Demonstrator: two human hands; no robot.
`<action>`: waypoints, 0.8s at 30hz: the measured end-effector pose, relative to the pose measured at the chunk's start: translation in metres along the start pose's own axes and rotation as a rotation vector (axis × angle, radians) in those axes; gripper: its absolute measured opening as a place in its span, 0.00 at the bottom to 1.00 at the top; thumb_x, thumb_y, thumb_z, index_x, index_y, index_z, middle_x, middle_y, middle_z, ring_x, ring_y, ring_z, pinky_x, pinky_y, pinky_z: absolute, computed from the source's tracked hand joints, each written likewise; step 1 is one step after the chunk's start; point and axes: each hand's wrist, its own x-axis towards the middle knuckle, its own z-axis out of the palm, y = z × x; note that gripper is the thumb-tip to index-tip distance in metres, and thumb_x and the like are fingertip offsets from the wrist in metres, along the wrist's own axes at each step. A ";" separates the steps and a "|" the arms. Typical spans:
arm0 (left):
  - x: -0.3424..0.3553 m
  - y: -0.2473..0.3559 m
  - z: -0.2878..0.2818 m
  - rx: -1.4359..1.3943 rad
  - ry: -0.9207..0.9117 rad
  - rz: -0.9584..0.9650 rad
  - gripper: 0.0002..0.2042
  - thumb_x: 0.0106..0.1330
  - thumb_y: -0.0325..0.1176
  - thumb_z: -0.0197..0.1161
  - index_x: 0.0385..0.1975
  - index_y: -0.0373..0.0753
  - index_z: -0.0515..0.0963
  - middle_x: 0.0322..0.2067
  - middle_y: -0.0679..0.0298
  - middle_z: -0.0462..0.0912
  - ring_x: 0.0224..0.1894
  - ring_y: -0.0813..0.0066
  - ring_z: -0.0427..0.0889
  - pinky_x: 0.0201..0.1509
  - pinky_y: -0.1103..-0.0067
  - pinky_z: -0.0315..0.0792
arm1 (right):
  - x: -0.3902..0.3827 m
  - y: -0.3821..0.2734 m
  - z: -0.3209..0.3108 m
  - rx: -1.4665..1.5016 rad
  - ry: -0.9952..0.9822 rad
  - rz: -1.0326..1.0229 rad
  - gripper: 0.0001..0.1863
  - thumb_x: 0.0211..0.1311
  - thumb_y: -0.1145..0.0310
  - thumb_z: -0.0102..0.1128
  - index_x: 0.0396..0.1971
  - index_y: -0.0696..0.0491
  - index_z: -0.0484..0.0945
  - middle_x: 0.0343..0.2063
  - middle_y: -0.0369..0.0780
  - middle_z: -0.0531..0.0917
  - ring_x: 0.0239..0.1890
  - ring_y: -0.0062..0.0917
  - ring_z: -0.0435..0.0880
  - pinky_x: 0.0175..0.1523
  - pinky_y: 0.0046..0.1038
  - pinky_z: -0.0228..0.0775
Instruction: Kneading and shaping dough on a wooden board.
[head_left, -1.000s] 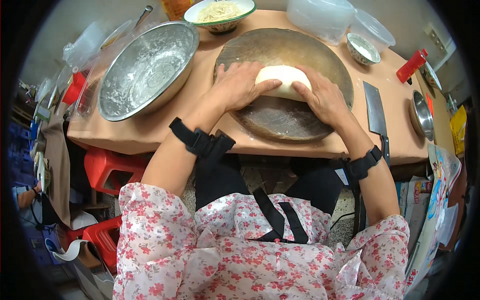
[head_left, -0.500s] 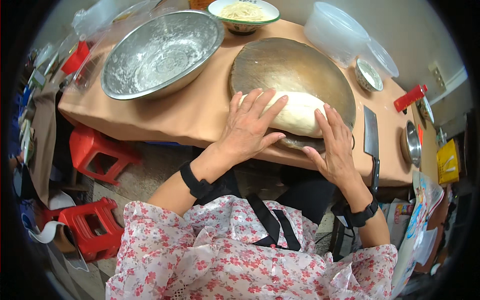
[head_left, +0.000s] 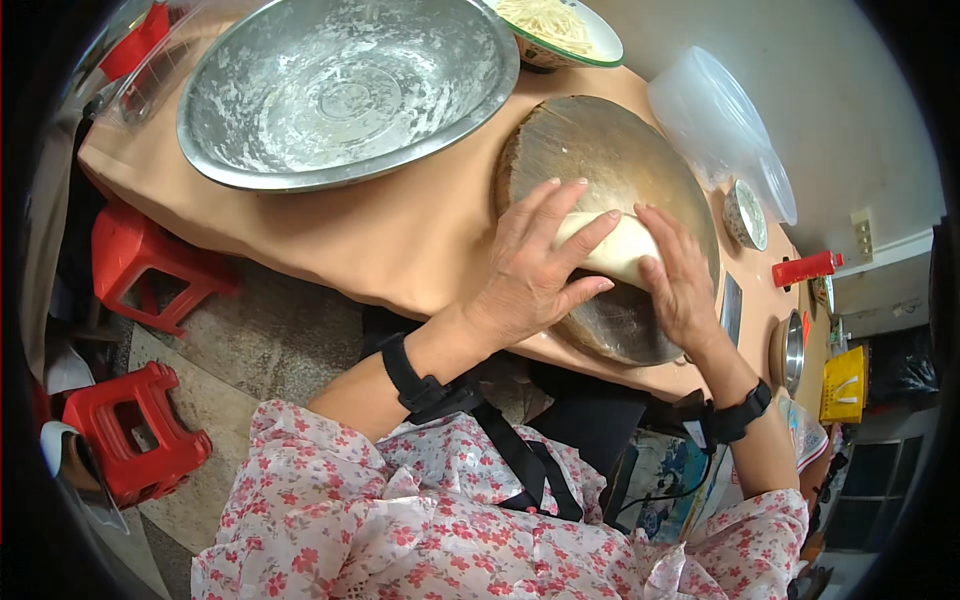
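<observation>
A smooth, pale roll of dough (head_left: pixel 622 247) lies on a round wooden chopping board (head_left: pixel 575 130). My left hand (head_left: pixel 535 270) rests over the roll's left end, its fingers spread and its thumb stretched along the near side. Against the right end, my right hand (head_left: pixel 688 290) curves with fingers apart and thumb on the dough. Both hands are open, and they cover the two ends of the roll.
Left of the board stands a large, flour-dusted metal basin (head_left: pixel 350 100). Behind are a bowl of pale shreds (head_left: pixel 560 30) and a clear plastic tub (head_left: pixel 705 115). At right are a small bowl (head_left: pixel 745 215), a cleaver (head_left: pixel 732 308), a red bottle (head_left: pixel 805 268) and a metal bowl (head_left: pixel 790 350).
The view has turned and shifted. My hands have come closer together on the dough, and less of the roll shows between them. The roll now lies farther from the board's near edge.
</observation>
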 end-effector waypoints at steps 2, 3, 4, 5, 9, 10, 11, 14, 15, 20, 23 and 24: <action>0.002 -0.004 0.003 0.018 -0.008 0.012 0.33 0.54 0.40 0.73 0.63 0.49 0.71 0.64 0.54 0.64 0.65 0.49 0.62 0.68 0.61 0.62 | 0.020 0.008 -0.002 0.164 -0.095 0.073 0.27 0.72 0.48 0.43 0.63 0.47 0.69 0.58 0.49 0.73 0.60 0.46 0.71 0.62 0.41 0.62; 0.002 -0.006 0.005 0.002 -0.007 0.013 0.35 0.53 0.39 0.74 0.63 0.48 0.70 0.64 0.52 0.62 0.66 0.47 0.61 0.68 0.60 0.62 | 0.027 0.008 -0.003 0.165 -0.065 0.098 0.27 0.73 0.48 0.40 0.58 0.50 0.73 0.51 0.51 0.78 0.55 0.47 0.75 0.59 0.39 0.65; 0.003 -0.007 0.007 -0.003 -0.006 0.011 0.35 0.53 0.39 0.74 0.63 0.48 0.70 0.64 0.52 0.62 0.66 0.47 0.61 0.68 0.60 0.62 | 0.036 0.013 -0.003 0.162 -0.068 0.101 0.27 0.73 0.48 0.40 0.58 0.50 0.73 0.51 0.51 0.78 0.55 0.47 0.75 0.59 0.39 0.65; 0.005 -0.008 0.009 -0.002 0.016 0.002 0.35 0.53 0.40 0.74 0.64 0.48 0.70 0.64 0.51 0.62 0.66 0.46 0.60 0.68 0.60 0.61 | 0.046 0.019 -0.003 0.214 -0.117 0.147 0.27 0.73 0.47 0.38 0.57 0.51 0.75 0.49 0.51 0.79 0.53 0.47 0.76 0.58 0.38 0.65; 0.004 -0.006 0.010 0.027 0.042 -0.022 0.35 0.53 0.39 0.74 0.64 0.46 0.69 0.65 0.48 0.59 0.67 0.43 0.59 0.69 0.58 0.60 | 0.066 0.032 0.004 0.278 -0.143 0.195 0.31 0.73 0.45 0.35 0.52 0.54 0.78 0.43 0.53 0.82 0.48 0.47 0.80 0.55 0.37 0.68; 0.005 -0.006 0.009 0.029 0.043 -0.019 0.35 0.53 0.39 0.74 0.64 0.46 0.69 0.65 0.48 0.59 0.67 0.43 0.59 0.69 0.58 0.60 | 0.067 0.033 0.005 0.273 -0.140 0.211 0.31 0.73 0.44 0.35 0.52 0.55 0.78 0.43 0.53 0.82 0.48 0.47 0.80 0.55 0.36 0.68; 0.005 -0.006 0.009 0.015 0.066 -0.015 0.35 0.54 0.40 0.73 0.64 0.45 0.69 0.65 0.48 0.60 0.67 0.43 0.59 0.69 0.59 0.60 | 0.064 0.032 0.003 0.273 -0.135 0.210 0.31 0.73 0.44 0.35 0.52 0.55 0.78 0.43 0.53 0.82 0.48 0.47 0.80 0.55 0.36 0.68; 0.001 -0.003 0.001 0.041 0.054 -0.025 0.33 0.56 0.42 0.71 0.63 0.45 0.70 0.65 0.51 0.62 0.68 0.44 0.58 0.70 0.57 0.57 | 0.046 0.018 0.001 0.321 -0.139 0.217 0.30 0.72 0.44 0.40 0.55 0.54 0.76 0.48 0.52 0.80 0.51 0.46 0.78 0.57 0.36 0.66; -0.002 -0.001 -0.001 0.069 0.020 -0.035 0.32 0.58 0.44 0.70 0.63 0.45 0.70 0.64 0.52 0.64 0.68 0.46 0.58 0.71 0.55 0.54 | 0.032 0.014 0.001 0.245 -0.085 0.121 0.30 0.70 0.44 0.44 0.58 0.53 0.74 0.53 0.52 0.77 0.55 0.47 0.75 0.60 0.39 0.63; -0.025 0.019 -0.008 0.184 -0.112 0.042 0.28 0.62 0.52 0.63 0.60 0.47 0.74 0.63 0.59 0.68 0.70 0.54 0.59 0.71 0.46 0.41 | -0.051 -0.017 0.012 -0.024 0.079 -0.082 0.37 0.63 0.39 0.52 0.65 0.50 0.67 0.67 0.53 0.62 0.67 0.55 0.59 0.66 0.52 0.52; -0.035 0.027 -0.009 0.156 -0.155 0.151 0.32 0.59 0.56 0.63 0.62 0.49 0.72 0.67 0.58 0.64 0.72 0.53 0.55 0.71 0.44 0.38 | -0.102 -0.033 0.018 -0.181 0.108 -0.096 0.40 0.64 0.37 0.50 0.67 0.51 0.64 0.69 0.55 0.57 0.71 0.58 0.51 0.68 0.56 0.45; -0.036 0.028 -0.007 0.157 -0.161 0.153 0.32 0.59 0.56 0.63 0.62 0.49 0.72 0.67 0.58 0.64 0.72 0.53 0.55 0.71 0.44 0.38 | -0.109 -0.035 0.021 -0.210 0.105 -0.100 0.40 0.64 0.37 0.50 0.67 0.52 0.63 0.69 0.55 0.57 0.71 0.58 0.50 0.69 0.55 0.42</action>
